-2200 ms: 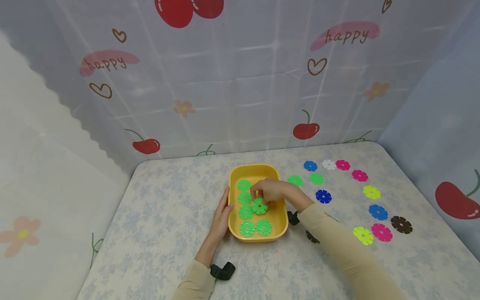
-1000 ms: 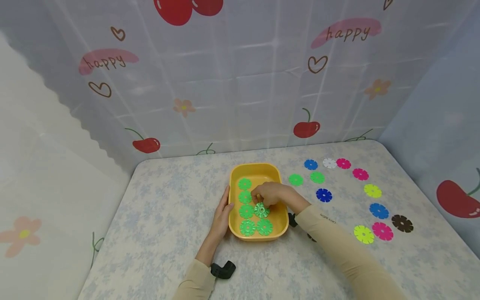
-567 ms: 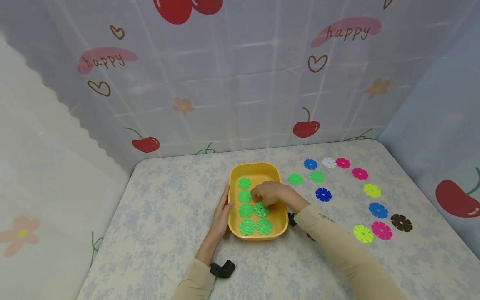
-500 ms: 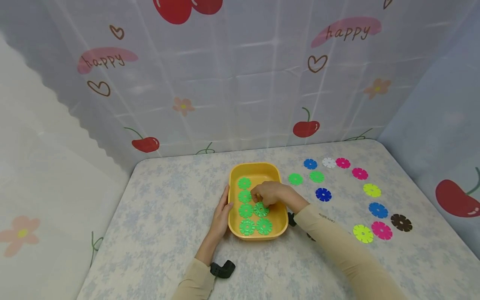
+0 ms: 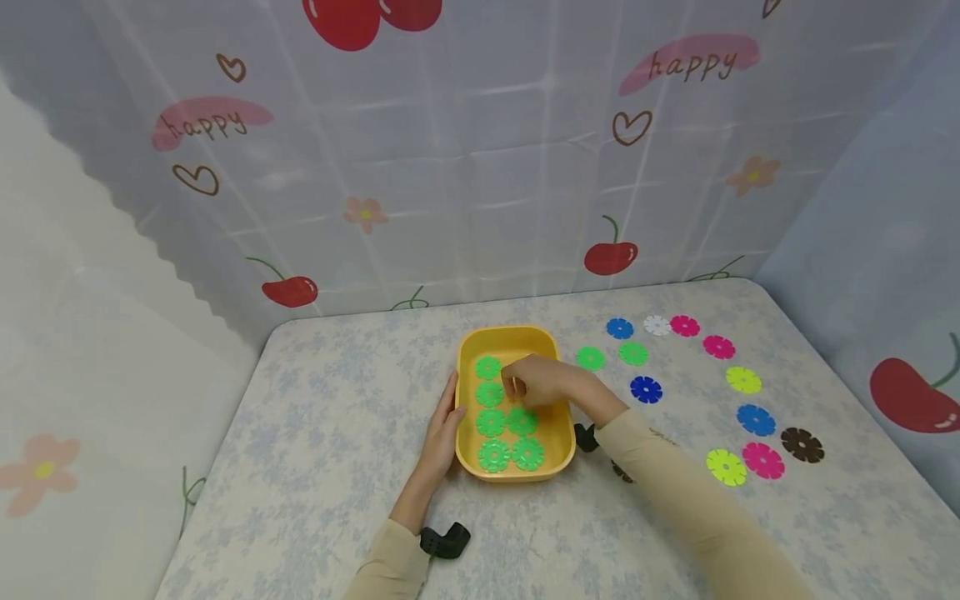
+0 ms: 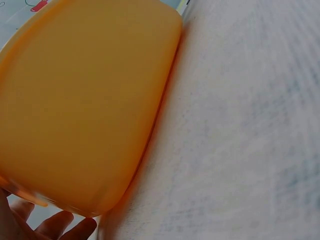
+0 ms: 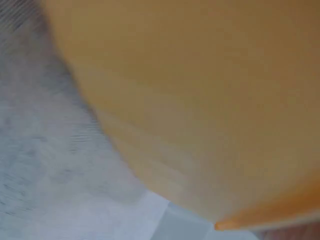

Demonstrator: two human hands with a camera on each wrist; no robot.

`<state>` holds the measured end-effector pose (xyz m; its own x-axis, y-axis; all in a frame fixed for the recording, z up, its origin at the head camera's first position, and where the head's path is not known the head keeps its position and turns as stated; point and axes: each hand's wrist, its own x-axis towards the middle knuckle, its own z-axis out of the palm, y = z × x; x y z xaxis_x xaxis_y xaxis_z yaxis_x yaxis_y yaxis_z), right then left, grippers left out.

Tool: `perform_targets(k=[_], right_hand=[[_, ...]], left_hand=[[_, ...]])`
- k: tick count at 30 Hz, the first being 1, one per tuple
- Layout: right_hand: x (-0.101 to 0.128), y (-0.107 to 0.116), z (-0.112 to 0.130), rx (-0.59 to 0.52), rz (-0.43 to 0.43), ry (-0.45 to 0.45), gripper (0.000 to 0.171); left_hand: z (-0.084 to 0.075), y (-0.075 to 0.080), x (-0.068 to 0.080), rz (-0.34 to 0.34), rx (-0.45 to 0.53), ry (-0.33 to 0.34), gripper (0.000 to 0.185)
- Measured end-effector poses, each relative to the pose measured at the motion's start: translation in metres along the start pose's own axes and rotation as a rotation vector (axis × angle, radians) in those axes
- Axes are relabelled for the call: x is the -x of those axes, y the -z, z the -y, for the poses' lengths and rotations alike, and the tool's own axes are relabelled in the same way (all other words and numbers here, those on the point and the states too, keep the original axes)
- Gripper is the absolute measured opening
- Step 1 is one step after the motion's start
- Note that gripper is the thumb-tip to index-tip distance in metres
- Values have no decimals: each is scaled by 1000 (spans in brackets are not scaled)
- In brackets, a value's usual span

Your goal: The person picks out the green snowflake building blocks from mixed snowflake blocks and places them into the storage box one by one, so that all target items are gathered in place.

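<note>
On the bench, mid-frame in the head view: yellow tray holding six green discs in two columns. Left column has four. Right column shows two.

Right hand hovers over the tray's upper right area, fingers curled loosely with the tips pointing at the left column. It grips nothing that I can see (fingertips are small in frame, so a pinch can't be fully ruled out). The nearest disc lies flat just below the hand, not touching it.

Left hand lies along the tray's left outer wall, fingers straight and flat against it. The left wrist view confirms this: orange-yellow tray wall fills the frame, fingertips at its lower edge.

The right wrist view is blurred: only the tray wall and bench surface.

To the right of the tray, loose discs lie in an arc on the bench: two green, then blue, white, pink, yellow-green, blue, brown, pink, yellow-green, dark blue.
</note>
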<state>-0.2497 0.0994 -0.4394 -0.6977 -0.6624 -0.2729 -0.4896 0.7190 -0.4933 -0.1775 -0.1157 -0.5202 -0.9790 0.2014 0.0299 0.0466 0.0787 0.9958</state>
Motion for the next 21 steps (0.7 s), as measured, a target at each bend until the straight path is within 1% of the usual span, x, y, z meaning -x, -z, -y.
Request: perform_targets(k=[2,5,7,8,11,12,13,15,17,19,20,21], right_hand=[[8,7,-4,-46,-27,69,17],[22,16,-14,-154,-58,131,15],[32,20,-24,-240,-84,132,17],[37,22,-31,-275,-105,126,18],[53,27,-52,-358,-185,52,20],[58,29,-60,-378,-219,12,21],[64,32,-68,-388,-253,-29,23],[74,36,-85,-407,-320,-113,27],[84,40,-99,-408,-389,-193,30],[92,44,-112,-404,-442,-269,35],[95,46,-116,-406,-462,-298,37],[99,48,-119,-404,-478,-327,39]], left_hand=[[-8,0,2,7,1,2,57],[-20,-1,7,17,7,8,57],[-25,-1,9,17,16,11,57],[-22,-1,8,16,16,8,57],[-8,-1,4,8,13,-21,57],[-4,-1,3,4,8,-27,57],[-4,-1,2,4,6,-25,56],[1,0,1,1,-1,-31,56],[2,0,1,2,3,-30,56],[2,0,1,2,5,-28,56],[6,1,0,1,1,-36,56],[6,1,0,2,1,-37,56]])
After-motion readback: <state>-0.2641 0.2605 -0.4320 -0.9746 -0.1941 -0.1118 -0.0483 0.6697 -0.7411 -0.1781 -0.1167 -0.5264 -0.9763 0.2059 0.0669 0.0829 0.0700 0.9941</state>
